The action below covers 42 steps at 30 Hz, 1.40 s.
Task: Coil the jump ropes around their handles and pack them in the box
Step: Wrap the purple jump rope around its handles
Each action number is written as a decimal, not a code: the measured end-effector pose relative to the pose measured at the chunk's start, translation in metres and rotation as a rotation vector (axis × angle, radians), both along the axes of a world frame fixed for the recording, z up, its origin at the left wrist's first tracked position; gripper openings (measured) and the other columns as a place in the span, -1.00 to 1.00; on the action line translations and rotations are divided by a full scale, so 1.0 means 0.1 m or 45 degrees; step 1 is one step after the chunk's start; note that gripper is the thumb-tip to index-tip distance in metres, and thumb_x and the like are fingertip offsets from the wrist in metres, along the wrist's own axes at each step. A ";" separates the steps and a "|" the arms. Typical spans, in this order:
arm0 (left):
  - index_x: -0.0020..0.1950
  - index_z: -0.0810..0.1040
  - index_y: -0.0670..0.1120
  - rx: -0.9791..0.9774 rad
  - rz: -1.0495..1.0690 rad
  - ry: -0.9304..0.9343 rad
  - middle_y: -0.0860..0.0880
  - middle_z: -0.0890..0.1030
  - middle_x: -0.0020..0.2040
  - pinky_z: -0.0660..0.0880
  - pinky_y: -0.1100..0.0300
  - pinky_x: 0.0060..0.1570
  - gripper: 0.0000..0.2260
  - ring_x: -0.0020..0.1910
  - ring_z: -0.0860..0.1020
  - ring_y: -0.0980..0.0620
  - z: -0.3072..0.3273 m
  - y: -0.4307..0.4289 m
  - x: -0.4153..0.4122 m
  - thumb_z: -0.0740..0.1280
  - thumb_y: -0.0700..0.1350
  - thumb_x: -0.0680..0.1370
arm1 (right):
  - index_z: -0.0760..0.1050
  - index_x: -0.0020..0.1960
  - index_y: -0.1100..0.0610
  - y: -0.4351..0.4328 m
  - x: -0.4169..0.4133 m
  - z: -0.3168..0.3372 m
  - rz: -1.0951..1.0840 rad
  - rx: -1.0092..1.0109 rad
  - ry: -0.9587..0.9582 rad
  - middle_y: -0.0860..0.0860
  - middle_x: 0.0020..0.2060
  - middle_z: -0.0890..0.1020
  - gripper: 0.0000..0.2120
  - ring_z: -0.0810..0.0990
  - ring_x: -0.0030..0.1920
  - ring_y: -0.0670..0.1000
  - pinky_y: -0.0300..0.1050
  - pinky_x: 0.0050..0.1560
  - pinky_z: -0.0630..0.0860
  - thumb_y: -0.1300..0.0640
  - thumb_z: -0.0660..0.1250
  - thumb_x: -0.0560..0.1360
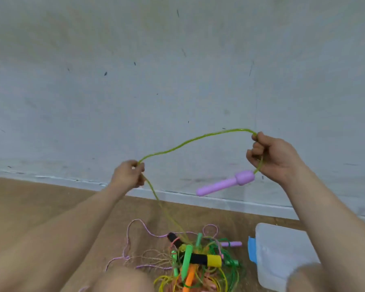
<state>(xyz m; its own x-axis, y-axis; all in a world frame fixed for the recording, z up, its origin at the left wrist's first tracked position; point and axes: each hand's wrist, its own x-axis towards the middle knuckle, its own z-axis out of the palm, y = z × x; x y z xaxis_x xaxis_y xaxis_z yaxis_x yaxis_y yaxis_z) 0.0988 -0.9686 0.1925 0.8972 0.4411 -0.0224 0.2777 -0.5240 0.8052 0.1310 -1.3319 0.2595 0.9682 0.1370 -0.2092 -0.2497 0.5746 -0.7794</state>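
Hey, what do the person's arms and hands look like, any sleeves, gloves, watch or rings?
Both forearms are bare as far as the frame shows, with no sleeves. The left hand and the right hand wear no gloves. No watch or bracelet shows on either wrist. No ring can be made out, though the picture is slightly blurred.

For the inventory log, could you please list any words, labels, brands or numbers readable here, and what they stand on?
None can be read. The purple handle, the yellow-black handle and the box show no print; the dark marks on the wall are scuffs, not letters.
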 end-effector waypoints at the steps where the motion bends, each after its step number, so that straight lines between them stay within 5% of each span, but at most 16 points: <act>1: -0.13 0.55 -0.20 0.023 0.060 -0.123 -0.13 0.60 -0.35 0.58 0.10 -0.30 -0.77 -0.38 0.56 -0.08 0.29 0.08 -0.10 0.26 -0.07 0.60 | 0.46 -0.13 0.18 -0.03 -0.07 -0.09 -0.090 -0.201 0.030 -0.03 -0.52 0.31 -0.82 0.32 -0.53 -0.09 -0.23 -0.34 0.43 0.17 0.19 0.62; 5: -0.21 0.54 -0.07 -0.056 -0.037 -0.483 -0.04 0.56 -0.22 0.61 0.02 -0.22 -0.82 -0.22 0.53 -0.01 1.33 -0.06 -0.51 0.27 -0.12 0.58 | 0.56 -0.21 0.19 0.04 -0.44 -0.39 -0.139 -1.122 0.022 0.21 -0.20 0.60 -0.80 0.50 -0.26 0.05 -0.15 -0.27 0.33 0.20 0.26 0.55; 7: -0.19 0.56 -0.07 -0.073 -0.180 -0.488 -0.08 0.59 -0.27 0.56 0.10 -0.29 -0.82 -0.34 0.58 -0.04 1.64 -0.31 -0.74 0.27 -0.09 0.58 | 0.61 -0.03 0.28 0.20 -0.63 -0.40 -0.003 -1.403 -0.073 0.27 0.03 0.63 -0.85 0.55 -0.04 0.14 -0.08 -0.05 0.43 0.28 0.27 0.53; 9: -0.15 0.63 -0.05 0.062 -0.343 -0.423 -0.09 0.58 -0.37 0.54 0.12 -0.35 -0.83 -0.45 0.56 -0.03 1.77 -0.58 -0.95 0.31 -0.04 0.57 | 0.51 0.27 0.23 0.40 -0.79 -0.26 0.181 -1.436 -0.246 0.16 0.25 0.54 -0.67 0.50 0.24 0.12 -0.08 0.12 0.40 0.32 0.28 0.51; 11: -0.10 0.68 0.02 0.243 -0.469 -0.405 0.01 0.54 -0.47 0.53 0.14 -0.37 -0.87 -0.48 0.51 0.02 1.74 -0.81 -1.09 0.35 -0.02 0.55 | 0.39 0.38 0.04 0.63 -0.98 -0.01 0.445 -1.151 -0.489 0.01 0.32 0.48 -0.52 0.47 0.28 -0.02 -0.14 0.09 0.42 0.29 0.35 0.50; 16: -0.01 0.68 0.15 0.482 -0.460 -0.515 0.06 0.67 -0.26 0.50 0.12 -0.14 -0.86 -0.24 0.58 0.05 1.54 -1.03 -1.19 0.34 0.08 0.53 | 0.44 0.33 -0.03 1.05 -1.33 0.33 1.049 -0.770 -0.569 0.10 0.16 0.63 -0.68 0.64 0.01 0.00 -0.16 -0.15 0.52 0.12 0.29 0.59; 19: -0.05 0.69 0.15 0.237 -0.416 -0.563 0.07 0.59 -0.38 0.42 0.11 -0.30 -0.90 -0.40 0.48 0.04 1.38 -0.87 -1.18 0.37 0.03 0.52 | 0.58 0.17 0.08 1.16 -1.37 0.17 1.052 -0.997 -0.639 0.12 -0.07 0.67 -0.80 0.52 -0.27 -0.08 -0.18 -0.28 0.40 0.09 0.26 0.61; 23: -0.04 0.70 0.00 -0.330 -0.411 -0.616 0.10 0.33 -0.51 0.25 0.19 -0.47 -0.89 -0.51 0.24 0.09 1.27 -0.74 -1.16 0.37 -0.09 0.54 | 0.56 0.16 0.14 1.27 -1.21 -0.03 0.929 -0.928 -0.533 0.06 -0.23 0.61 -0.81 0.61 -0.24 0.01 -0.07 -0.13 0.54 0.11 0.26 0.61; 25: -0.04 0.69 -0.07 -0.485 -0.454 -0.670 0.04 0.31 -0.49 0.25 0.20 -0.51 -0.87 -0.50 0.23 0.06 1.25 -0.74 -1.14 0.33 -0.14 0.57 | 0.54 0.20 0.07 1.33 -1.13 -0.12 1.147 -1.039 -0.537 0.03 -0.27 0.60 -0.80 0.58 -0.27 -0.02 -0.16 -0.22 0.49 0.09 0.29 0.59; 28: -0.01 0.66 -0.08 -0.753 -0.581 -0.713 -0.01 0.33 -0.49 0.32 0.22 -0.49 -0.83 -0.52 0.31 0.02 1.27 -0.73 -1.01 0.29 -0.08 0.57 | 0.59 -0.04 0.06 1.48 -1.04 -0.35 1.475 -1.245 -0.578 -0.06 -0.39 0.58 -0.87 0.52 -0.37 -0.09 -0.26 -0.35 0.37 0.09 0.28 0.60; 32: -0.06 0.69 -0.04 -1.212 -0.944 -0.616 0.03 0.40 -0.46 0.48 0.16 -0.26 -0.83 -0.47 0.41 0.04 1.09 -0.29 -0.91 0.44 0.00 0.42 | 0.59 -0.17 0.02 1.25 -0.53 -0.40 0.812 -1.696 -0.709 0.00 -0.30 0.61 -0.80 0.53 -0.36 -0.08 -0.33 -0.43 0.37 0.01 0.29 0.58; 35: -0.10 0.73 0.02 -0.463 -1.412 -0.126 0.02 0.69 -0.19 0.44 0.06 0.18 -0.82 0.01 0.62 -0.05 0.96 0.06 -1.02 0.49 -0.20 0.36 | 0.55 -0.25 0.09 1.02 -0.17 -0.22 0.142 -1.663 -0.726 0.01 -0.33 0.65 -0.73 0.61 -0.45 -0.08 -0.25 -0.40 0.44 0.03 0.26 0.58; 37: -0.11 0.73 0.09 -0.042 -1.326 0.226 0.03 0.70 -0.02 0.44 0.22 0.17 -0.57 0.18 0.58 0.08 0.86 0.11 -1.00 0.33 -0.45 0.40 | 0.52 -0.29 0.12 1.07 -0.10 -0.03 -0.082 -1.482 -0.794 0.01 -0.40 0.65 -0.70 0.61 -0.49 -0.01 -0.14 -0.36 0.51 0.05 0.26 0.58; 40: 0.17 0.62 0.06 -0.342 -0.700 -0.240 0.04 0.66 0.12 0.49 0.16 0.19 -0.58 0.17 0.58 0.13 0.78 -0.13 -0.95 0.40 -0.36 0.43 | 0.53 -0.31 0.07 1.27 -0.25 0.39 0.011 -1.556 -1.078 -0.02 -0.48 0.62 -0.71 0.51 -0.56 -0.13 -0.17 -0.35 0.48 0.00 0.31 0.55; 42: 0.39 0.37 0.15 -0.603 -0.668 -0.403 0.07 0.55 0.28 0.49 0.21 0.17 -0.36 0.27 0.50 0.16 0.76 -0.39 -0.88 0.49 -0.11 0.36 | 0.55 -0.33 0.05 1.41 -0.41 0.62 0.232 -1.461 -1.146 -0.02 -0.50 0.60 -0.74 0.45 -0.59 -0.14 -0.26 -0.44 0.38 0.02 0.36 0.53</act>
<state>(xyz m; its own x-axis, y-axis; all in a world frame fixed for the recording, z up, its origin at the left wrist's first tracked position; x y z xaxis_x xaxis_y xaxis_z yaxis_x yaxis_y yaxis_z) 0.0112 -1.0075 0.2685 0.9812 -0.0359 0.1896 -0.1923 -0.1038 0.9758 0.0896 -1.1906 0.3220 0.8161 0.4474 0.3659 0.5568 -0.4387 -0.7054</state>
